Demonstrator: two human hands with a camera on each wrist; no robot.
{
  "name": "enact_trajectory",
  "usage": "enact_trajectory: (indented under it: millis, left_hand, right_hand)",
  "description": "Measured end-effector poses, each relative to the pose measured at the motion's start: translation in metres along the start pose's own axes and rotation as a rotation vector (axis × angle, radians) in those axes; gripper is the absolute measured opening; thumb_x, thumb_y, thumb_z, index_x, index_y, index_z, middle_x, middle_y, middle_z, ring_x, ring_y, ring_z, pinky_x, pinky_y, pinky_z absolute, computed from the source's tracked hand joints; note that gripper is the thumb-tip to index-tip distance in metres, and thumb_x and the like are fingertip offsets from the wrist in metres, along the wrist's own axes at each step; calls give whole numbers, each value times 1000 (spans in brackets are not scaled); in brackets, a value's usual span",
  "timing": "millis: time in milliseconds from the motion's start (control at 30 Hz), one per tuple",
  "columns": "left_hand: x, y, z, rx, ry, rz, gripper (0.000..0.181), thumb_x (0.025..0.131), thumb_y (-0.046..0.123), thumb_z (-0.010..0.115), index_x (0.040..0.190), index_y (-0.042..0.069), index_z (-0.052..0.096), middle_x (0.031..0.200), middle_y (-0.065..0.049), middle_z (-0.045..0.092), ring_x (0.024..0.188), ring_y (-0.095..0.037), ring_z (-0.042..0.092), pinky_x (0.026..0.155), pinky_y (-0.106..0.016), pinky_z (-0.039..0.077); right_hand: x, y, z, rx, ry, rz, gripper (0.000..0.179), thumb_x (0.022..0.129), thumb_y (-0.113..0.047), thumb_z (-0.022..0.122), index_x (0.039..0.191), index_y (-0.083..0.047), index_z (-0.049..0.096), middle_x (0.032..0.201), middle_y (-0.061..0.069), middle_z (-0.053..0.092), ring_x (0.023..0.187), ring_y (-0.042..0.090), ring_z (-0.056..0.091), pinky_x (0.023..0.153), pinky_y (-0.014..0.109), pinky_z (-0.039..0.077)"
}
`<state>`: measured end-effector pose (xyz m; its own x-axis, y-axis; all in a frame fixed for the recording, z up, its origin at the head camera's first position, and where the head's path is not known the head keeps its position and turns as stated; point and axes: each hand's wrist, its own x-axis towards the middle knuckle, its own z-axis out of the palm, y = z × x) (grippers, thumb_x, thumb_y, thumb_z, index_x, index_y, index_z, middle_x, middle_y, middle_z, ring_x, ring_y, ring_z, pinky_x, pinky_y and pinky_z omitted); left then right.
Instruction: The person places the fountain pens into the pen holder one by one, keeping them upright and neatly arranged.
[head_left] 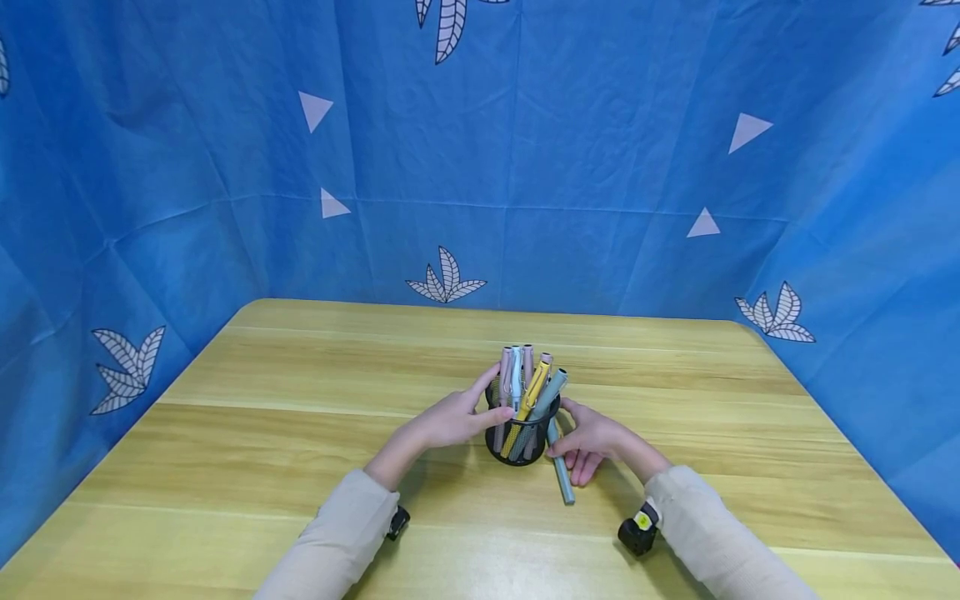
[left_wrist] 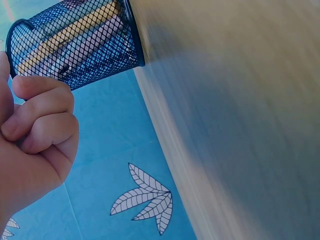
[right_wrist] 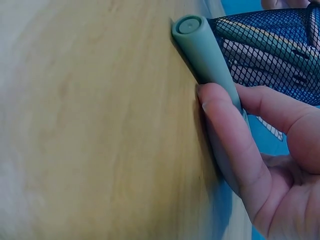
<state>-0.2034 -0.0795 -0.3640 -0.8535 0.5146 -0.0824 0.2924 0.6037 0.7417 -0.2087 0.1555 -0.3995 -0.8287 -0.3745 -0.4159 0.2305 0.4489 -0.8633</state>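
A black mesh pen holder (head_left: 516, 457) stands upright on the table with several pens in it: mauve, light blue, yellow (head_left: 536, 383) and grey-green (head_left: 551, 390). My left hand (head_left: 450, 417) grips its rim from the left, thumb at the near side and index finger at the far side. In the left wrist view the other fingers (left_wrist: 50, 112) curl below the mesh. To the right of the holder, a grey-green pen (head_left: 564, 479) lies on the table. My right hand (head_left: 592, 437) pinches this pen between thumb and finger, close beside the mesh, as the right wrist view shows.
The pale wooden table (head_left: 300, 433) has rounded far corners. A blue curtain (head_left: 600, 150) with white leaf and triangle prints hangs behind it and along both sides. Each wrist carries a small black camera (head_left: 637, 533).
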Motion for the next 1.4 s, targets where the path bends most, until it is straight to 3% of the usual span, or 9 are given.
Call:
enact_trajectory:
  millis: [833,1400]
  left_hand:
    - [0,-2,0,0,3,12,73,88,50,47,144,34,3,60,-2,41,49,-13,36,49,-32,38]
    - [2,-4,1,6,5,23,75,87,52,47,144,33,2,57,0,39,48,-12,36,48,-30,38]
  right_hand:
    - [-4,0,-1,19,26,-2,91,74,2,65,142,-11,6,60,16,52,40,23,56,42,37,49]
    - [-10,0,-12,51,-28,-71,86,77,1,62,141,-12,6,86,25,59,43,20,58,42,31,49]
